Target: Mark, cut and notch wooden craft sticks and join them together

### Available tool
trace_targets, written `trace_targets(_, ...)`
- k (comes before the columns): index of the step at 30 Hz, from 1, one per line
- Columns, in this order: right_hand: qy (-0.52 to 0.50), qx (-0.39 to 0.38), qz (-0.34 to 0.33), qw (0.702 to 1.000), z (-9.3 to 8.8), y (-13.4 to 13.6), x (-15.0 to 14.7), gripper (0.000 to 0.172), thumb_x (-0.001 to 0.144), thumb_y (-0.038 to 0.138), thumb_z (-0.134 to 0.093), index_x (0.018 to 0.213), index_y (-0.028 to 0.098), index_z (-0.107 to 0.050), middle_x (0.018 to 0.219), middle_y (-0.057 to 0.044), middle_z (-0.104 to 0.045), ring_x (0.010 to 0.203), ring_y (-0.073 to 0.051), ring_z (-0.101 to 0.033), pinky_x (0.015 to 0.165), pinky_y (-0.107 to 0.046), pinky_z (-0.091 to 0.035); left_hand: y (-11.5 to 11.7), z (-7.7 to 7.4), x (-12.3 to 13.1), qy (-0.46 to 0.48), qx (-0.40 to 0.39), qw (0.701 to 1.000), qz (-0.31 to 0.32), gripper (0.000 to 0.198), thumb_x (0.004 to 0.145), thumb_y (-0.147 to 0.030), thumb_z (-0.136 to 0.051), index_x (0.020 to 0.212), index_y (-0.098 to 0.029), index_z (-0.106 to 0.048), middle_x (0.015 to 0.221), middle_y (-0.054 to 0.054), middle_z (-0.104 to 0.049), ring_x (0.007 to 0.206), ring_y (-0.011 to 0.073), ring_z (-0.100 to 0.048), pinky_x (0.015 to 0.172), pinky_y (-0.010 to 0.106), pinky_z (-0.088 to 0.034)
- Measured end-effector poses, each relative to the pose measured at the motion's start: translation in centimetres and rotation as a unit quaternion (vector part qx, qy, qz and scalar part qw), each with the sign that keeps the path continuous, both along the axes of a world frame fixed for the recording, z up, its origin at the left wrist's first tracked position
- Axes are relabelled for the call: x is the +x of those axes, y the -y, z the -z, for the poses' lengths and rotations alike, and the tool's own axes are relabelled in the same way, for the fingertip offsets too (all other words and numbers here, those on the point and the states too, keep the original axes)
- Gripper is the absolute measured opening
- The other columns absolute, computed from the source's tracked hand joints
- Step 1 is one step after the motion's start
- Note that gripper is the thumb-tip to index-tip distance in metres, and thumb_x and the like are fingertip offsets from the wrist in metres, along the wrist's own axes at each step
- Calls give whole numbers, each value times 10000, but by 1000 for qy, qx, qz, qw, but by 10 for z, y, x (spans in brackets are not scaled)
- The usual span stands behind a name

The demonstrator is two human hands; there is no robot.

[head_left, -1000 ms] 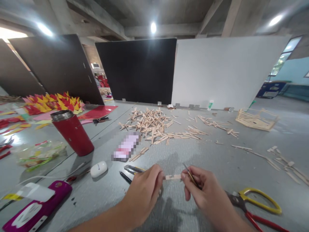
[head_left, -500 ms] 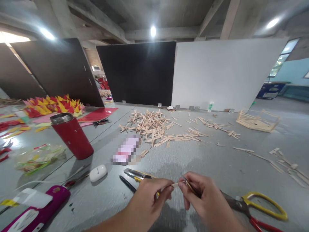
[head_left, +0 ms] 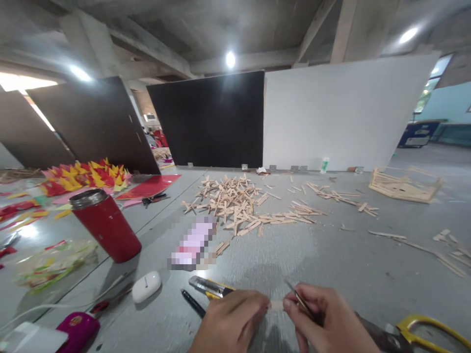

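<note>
My left hand [head_left: 235, 316] is closed with its fingertips pinching one end of a short flat wooden stick [head_left: 276, 305]. Against the stick's other end rest the thumb and fingers of my right hand [head_left: 324, 316]. That hand also grips a slim dark tool [head_left: 302, 301] with a thin pointed metal end; its exact kind is unclear. Just beyond my left hand lie a yellow box cutter [head_left: 209, 286] and a black pen [head_left: 192, 302]. Scissors with a yellow handle [head_left: 429, 326] are partly hidden behind my right hand.
A pile of wooden sticks [head_left: 231, 198] spreads ahead, near a pixelated phone [head_left: 195, 242]. To the left are a red flask [head_left: 108, 228], a white earbud case [head_left: 146, 287] and folded paper pieces [head_left: 84, 177]. A small stick frame [head_left: 406, 186] stands far right.
My hands have shifted slightly down and right in view, and my left hand has turned more back-upward. The view has tilted up a little. The stick and slim tool stay held.
</note>
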State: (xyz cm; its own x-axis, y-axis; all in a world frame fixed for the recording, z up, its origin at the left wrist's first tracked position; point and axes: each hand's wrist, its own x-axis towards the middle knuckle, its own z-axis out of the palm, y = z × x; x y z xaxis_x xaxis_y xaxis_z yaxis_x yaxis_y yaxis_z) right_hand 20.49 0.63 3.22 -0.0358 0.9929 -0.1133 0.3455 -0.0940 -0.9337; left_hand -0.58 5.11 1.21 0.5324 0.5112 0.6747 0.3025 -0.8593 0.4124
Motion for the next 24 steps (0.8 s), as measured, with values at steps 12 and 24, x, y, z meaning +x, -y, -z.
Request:
trace_targets(12,0,-59,-1,998,-4,-3,7,409,937,559,-638,706,223,-611,404,70,-468,392,-105,-341,466,-257,-274,8,-7,1,-93,116,989,4,386,1149,-183,-249,1130,-130,-631,891,74,-788,709,180,-770,636,265,-582)
trace_targets(24,-3,-49,-4,999,-7,-1,4,406,922,561,-648,722,208,-626,397,69,-454,387,-92,-312,452,-257,-206,13,-13,4,-210,245,946,-36,402,1068,-41,-240,1054,-76,-639,777,63,-671,664,202,-690,629,298,-543)
